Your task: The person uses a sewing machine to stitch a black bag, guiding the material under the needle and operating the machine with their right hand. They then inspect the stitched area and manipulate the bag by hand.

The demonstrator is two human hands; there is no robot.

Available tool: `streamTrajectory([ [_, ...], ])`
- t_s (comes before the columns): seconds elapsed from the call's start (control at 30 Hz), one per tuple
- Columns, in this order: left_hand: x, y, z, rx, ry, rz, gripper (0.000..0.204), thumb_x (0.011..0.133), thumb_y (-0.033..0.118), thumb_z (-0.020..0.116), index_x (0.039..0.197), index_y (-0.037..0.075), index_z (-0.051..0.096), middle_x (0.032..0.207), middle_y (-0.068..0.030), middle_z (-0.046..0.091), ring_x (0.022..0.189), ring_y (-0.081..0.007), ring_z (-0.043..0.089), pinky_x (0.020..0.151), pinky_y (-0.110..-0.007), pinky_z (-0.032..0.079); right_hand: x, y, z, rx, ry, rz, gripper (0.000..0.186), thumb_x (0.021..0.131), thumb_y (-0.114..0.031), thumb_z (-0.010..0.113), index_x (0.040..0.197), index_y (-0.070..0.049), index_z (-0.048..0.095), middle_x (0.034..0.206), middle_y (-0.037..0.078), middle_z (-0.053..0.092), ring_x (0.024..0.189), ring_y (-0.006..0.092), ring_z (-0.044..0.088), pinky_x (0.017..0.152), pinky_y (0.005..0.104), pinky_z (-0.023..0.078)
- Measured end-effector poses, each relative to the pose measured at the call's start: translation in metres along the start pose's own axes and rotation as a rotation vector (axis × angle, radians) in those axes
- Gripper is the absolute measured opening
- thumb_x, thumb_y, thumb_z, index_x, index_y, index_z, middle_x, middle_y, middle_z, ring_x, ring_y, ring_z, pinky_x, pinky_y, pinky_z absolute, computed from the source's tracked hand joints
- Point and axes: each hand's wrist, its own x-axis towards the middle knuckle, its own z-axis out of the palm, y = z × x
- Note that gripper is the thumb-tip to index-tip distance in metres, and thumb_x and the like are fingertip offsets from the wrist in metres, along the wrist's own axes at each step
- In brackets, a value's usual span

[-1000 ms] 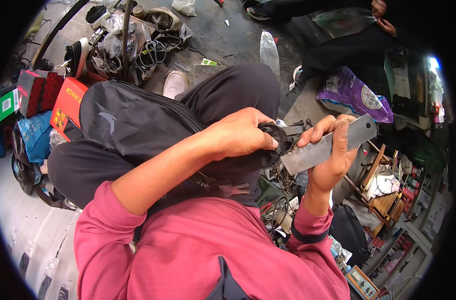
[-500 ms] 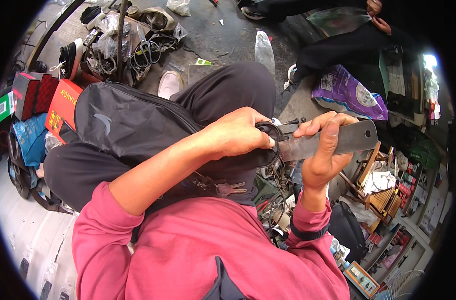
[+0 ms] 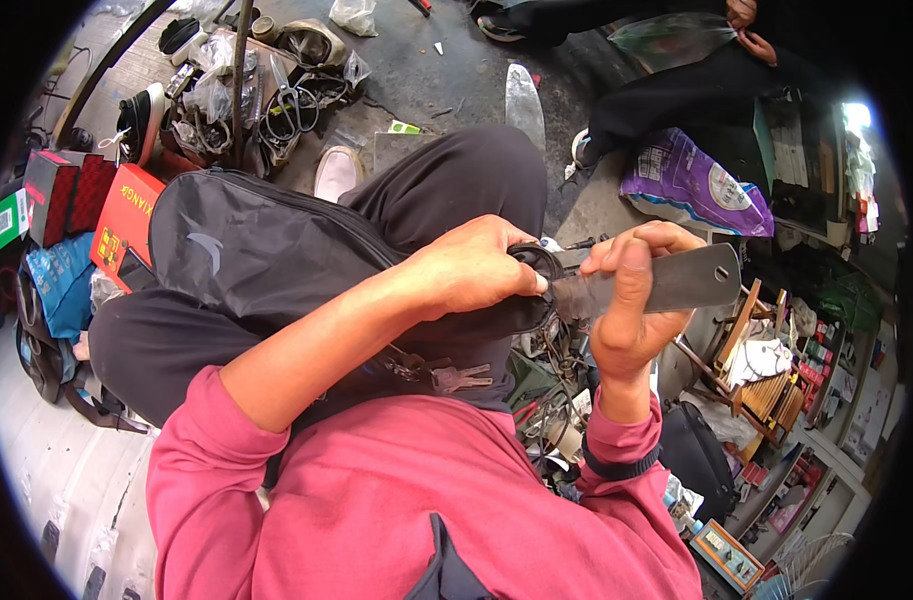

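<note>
Head view: my right hand is clamped around a flat grey metal bar, whose free end juts out past my fingers to the right. My left hand is closed on a small black rubber ring pressed against the bar's near end, so both hands meet over my lap. Beneath my left forearm lies a black fabric bag, with a bunch of silver keys hanging below my left wrist.

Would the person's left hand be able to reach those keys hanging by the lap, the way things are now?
Probably yes, though not freely: the keys hang just under the left forearm, nothing covering them, but the left hand is gripping a black ring against the metal bar and must let go first.
</note>
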Motion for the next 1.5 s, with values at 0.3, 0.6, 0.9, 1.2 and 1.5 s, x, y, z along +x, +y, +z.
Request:
streamTrajectory([
  [0.3, 0.001, -0.003, 0.0, 0.001, 0.011, 0.023, 0.023, 0.086, 0.018, 0.073, 0.1, 0.0, 0.076, 0.08, -0.004, 0.07, 0.074, -0.0111, 0.061, 0.071, -0.032, 0.048, -0.009, 0.005, 0.006, -0.002, -0.047, 0.011, 0.016, 0.1, 0.0, 0.058, 0.115, 0.004, 0.054, 0.102, 0.012, 0.059, 0.072, 0.0108, 0.059, 0.063, 0.0249, 0.048],
  [0.6, 0.002, -0.006, 0.003, -0.004, 0.01, 0.02, 0.022, 0.086, 0.016, 0.073, 0.101, -0.001, 0.076, 0.078, -0.0036, 0.07, 0.071, -0.0103, 0.059, 0.068, -0.032, 0.048, -0.008, 0.007, 0.003, -0.209, -0.129, 0.019, 0.018, 0.103, -0.006, 0.054, 0.119, 0.002, 0.052, 0.097, 0.008, 0.056, 0.073, 0.0119, 0.057, 0.066, 0.0284, 0.051],
  [0.9, 0.002, -0.007, 0.003, -0.011, -0.004, 0.013, 0.023, 0.087, 0.015, 0.072, 0.105, 0.001, 0.076, 0.079, -0.0018, 0.069, 0.072, -0.0088, 0.058, 0.068, -0.03, 0.047, -0.007, 0.004, 0.001, -0.258, -0.228, 0.158, 0.016, 0.103, -0.007, 0.056, 0.116, 0.002, 0.054, 0.091, 0.006, 0.057, 0.072, 0.0102, 0.058, 0.064, 0.0257, 0.048],
  [1.2, -0.003, 0.001, -0.005, 0.082, -0.047, 0.047, 0.012, 0.09, 0.01, 0.071, 0.098, 0.0, 0.071, 0.083, 0.0021, 0.067, 0.08, -0.007, 0.055, 0.078, -0.027, 0.047, 0.002, -0.006, -0.014, 0.279, 0.147, 0.357, 0.023, 0.107, -0.018, 0.054, 0.117, 0.003, 0.054, 0.075, 0.005, 0.053, 0.062, 0.0159, 0.059, 0.055, 0.0311, 0.052],
  [1.5, -0.012, 0.0, 0.0, 0.082, 0.003, 0.153, 0.01, 0.086, 0.006, 0.068, 0.093, 0.0, 0.068, 0.077, -0.0001, 0.064, 0.075, -0.0078, 0.054, 0.073, -0.027, 0.047, 0.019, 0.0, -0.04, 0.446, 0.029, 0.569, 0.035, 0.108, -0.022, 0.051, 0.125, 0.008, 0.058, 0.073, 0.004, 0.053, 0.055, 0.0141, 0.058, 0.046, 0.028, 0.049],
])
